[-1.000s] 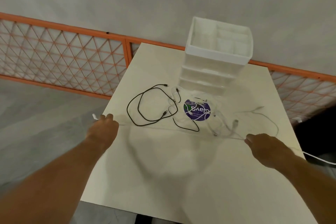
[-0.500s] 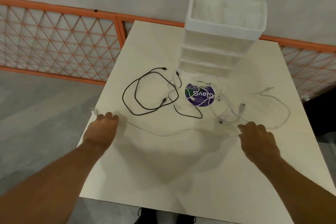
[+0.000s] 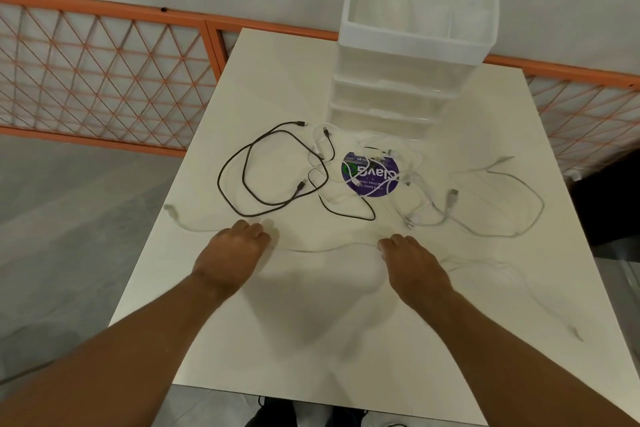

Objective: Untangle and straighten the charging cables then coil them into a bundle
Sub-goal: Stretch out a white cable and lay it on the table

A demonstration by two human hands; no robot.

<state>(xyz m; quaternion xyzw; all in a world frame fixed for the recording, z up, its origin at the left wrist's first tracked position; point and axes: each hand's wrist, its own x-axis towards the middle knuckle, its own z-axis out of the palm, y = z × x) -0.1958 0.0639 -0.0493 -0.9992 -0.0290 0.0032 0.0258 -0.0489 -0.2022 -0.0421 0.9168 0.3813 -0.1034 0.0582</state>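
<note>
Presently, head view only: the left hand [image 3: 231, 253] lies palm down on the white worktop [image 3: 311, 329], fingers pressed together and curled down over a thin white cable [image 3: 322, 249] that passes beneath them. The right hand [image 3: 412, 262] lies likewise, well apart from the left, fingers together and bent over the same cable. Between the two hands this cable sags in a shallow curve on the worktop. To the left it runs out from under the left hand to a connector at the worktop's left edge; to the right it trails off faintly towards the near right corner. Beyond the hands, a black cable [image 3: 242, 184] lies in loose overlapping loops, one end plug pointing towards the far side. Beside it, to the right, several white cables [image 3: 420, 208] lie tangled, crossing a purple round sticker [image 3: 372, 180] fixed flat to the worktop; one long pale strand sweeps out in a wide loop towards the right edge. The black and white cables cross each other near the sticker. A white drawer unit [image 3: 408, 90] stands at the far side, its top tray open and divided into compartments. An orange mesh fence [image 3: 104, 80] runs behind the worktop, with grey floor [image 3: 69, 236] to the left.
</note>
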